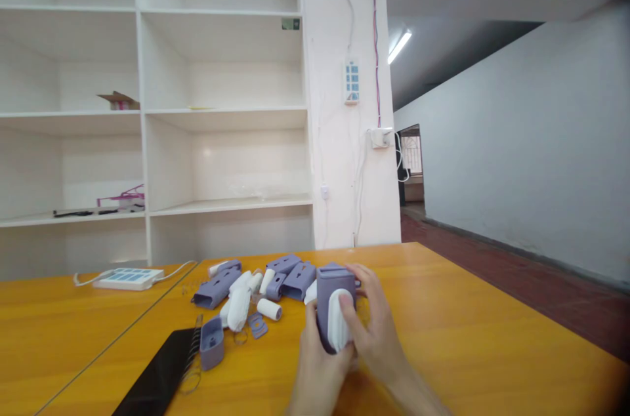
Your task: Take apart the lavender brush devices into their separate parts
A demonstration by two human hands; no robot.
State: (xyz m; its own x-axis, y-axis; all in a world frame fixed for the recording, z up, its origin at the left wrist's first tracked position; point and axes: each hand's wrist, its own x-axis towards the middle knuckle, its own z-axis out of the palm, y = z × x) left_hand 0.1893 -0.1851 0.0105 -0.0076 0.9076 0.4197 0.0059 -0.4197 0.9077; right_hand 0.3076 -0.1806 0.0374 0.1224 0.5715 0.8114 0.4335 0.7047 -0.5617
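Both my hands hold a purple plastic housing [323, 301] upright above the table's near part. A white ribbed oval piece [339, 321] sits on its front face. My left hand [319, 363] wraps round its lower left side and bottom. My right hand [377, 324] grips it from the right, thumb pressed on the white oval piece and fingers behind the top edge. Left of my hands lie more purple housings [216, 286], white oval pieces [239, 308], a white cylinder [269, 309] and a small purple plate [257, 325].
An open purple cup-like part [212, 344] stands beside a metal spring [195, 344] and a black flat panel [157, 376]. A white power strip [128, 278] lies on the wooden table [457, 337] at the far left. White shelves [226, 206] rise behind.
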